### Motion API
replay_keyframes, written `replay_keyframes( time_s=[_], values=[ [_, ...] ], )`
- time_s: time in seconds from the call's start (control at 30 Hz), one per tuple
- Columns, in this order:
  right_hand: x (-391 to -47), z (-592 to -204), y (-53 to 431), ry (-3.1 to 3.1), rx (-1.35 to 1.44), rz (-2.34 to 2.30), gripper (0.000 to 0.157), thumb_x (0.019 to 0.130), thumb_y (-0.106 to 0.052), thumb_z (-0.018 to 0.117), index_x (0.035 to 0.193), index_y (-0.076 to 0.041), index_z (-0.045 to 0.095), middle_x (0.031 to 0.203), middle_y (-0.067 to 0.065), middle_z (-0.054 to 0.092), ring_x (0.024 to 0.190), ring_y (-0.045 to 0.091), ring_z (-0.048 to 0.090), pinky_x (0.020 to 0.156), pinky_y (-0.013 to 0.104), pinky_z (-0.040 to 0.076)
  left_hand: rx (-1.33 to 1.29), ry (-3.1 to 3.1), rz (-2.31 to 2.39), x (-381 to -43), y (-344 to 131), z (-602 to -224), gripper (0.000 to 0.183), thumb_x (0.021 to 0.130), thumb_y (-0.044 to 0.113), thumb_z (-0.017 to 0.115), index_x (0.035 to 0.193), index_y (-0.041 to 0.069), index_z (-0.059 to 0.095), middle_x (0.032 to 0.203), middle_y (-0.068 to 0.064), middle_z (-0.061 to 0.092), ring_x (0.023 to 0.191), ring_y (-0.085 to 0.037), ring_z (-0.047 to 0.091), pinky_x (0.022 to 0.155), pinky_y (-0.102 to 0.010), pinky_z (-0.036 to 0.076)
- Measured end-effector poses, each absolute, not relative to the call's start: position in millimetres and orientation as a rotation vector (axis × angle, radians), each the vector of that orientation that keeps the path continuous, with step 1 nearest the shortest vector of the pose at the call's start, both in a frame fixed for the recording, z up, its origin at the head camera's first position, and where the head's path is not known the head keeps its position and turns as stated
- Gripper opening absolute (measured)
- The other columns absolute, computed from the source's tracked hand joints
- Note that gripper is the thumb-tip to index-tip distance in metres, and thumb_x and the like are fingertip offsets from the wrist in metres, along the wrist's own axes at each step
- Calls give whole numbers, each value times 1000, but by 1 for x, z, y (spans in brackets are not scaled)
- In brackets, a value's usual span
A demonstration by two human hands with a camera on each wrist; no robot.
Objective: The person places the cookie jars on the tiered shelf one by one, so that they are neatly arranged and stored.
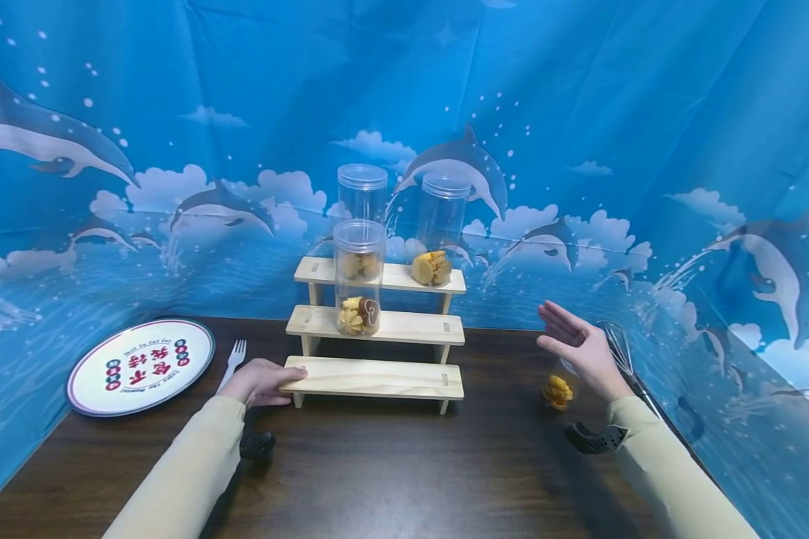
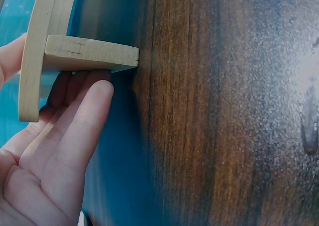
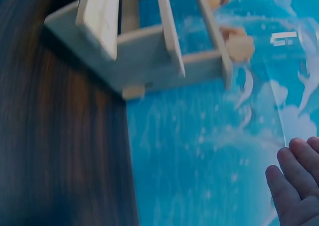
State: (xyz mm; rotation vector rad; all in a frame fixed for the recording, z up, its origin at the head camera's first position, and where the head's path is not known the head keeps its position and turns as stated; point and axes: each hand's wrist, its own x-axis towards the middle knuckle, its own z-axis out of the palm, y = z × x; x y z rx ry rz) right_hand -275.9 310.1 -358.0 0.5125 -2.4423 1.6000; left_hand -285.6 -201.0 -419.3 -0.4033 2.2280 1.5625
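My left hand point(image 1: 263, 380) grips the left end of the lowest step of a wooden three-step display stand point(image 1: 377, 378). In the left wrist view its thumb lies over the board and its fingers point(image 2: 94, 106) reach beneath, beside the stand's leg point(image 2: 92, 53). A clear lidded jar of cookies point(image 1: 359, 281) stands on the middle step. Two more jars, one at left point(image 1: 362, 187) and one at right point(image 1: 443, 213), stand on the top step. My right hand point(image 1: 583, 350) is raised with extended fingers, holding nothing. Behind it, partly hidden, a jar with yellow snacks point(image 1: 556, 391) is on the table.
A round plate with red lettering point(image 1: 141, 367) lies at the left, with a white fork point(image 1: 234, 359) beside it. A whisk point(image 1: 623, 352) lies behind my right hand at the table's right side. A blue dolphin-print curtain point(image 1: 276, 112) hangs behind the dark wooden table point(image 1: 391, 471).
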Motion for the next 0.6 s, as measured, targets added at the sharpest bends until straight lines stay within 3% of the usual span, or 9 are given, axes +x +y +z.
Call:
replay_keyframes(
  time_s=[0.6],
  values=[
    [-255, -390, 376, -2451, 219, 1470, 56, 92, -18, 63, 143, -9, 42, 140, 7, 50, 118, -2, 52, 86, 5, 46, -397, 2243, 1534, -285, -201, -418, 63, 87, 25, 68, 123, -20, 43, 87, -13, 56, 71, -15, 64, 71, -29, 61]
  ],
)
